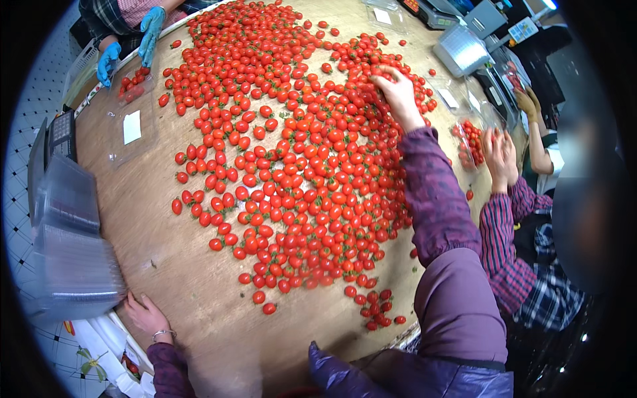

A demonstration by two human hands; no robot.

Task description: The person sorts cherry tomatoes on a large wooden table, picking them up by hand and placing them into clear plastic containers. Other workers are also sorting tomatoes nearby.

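Note:
A wide spread of red cherry tomatoes (318, 164), many with green calyxes, covers the middle of the wooden table (149, 224). My right hand (400, 97) reaches over the far right part of the pile, its fingers curved down at the tomatoes. Whether one is between the fingertips I cannot tell. At the lower left, my left hand (147, 316) rests on the tabletop with fingers apart and nothing in it. Its fingertips lie right beside a stack of clear plastic clamshell boxes (79, 268). A small cluster of tomatoes (375, 311) lies near my side of the table.
Blue-gloved hands (149, 37) of a person hover by a partly filled clear box (132, 127) at the upper left. On the right, another person's hands (500, 154) are beside a box of tomatoes (472, 143). Scales (62, 134) and more clear boxes (462, 49) stand along the edges.

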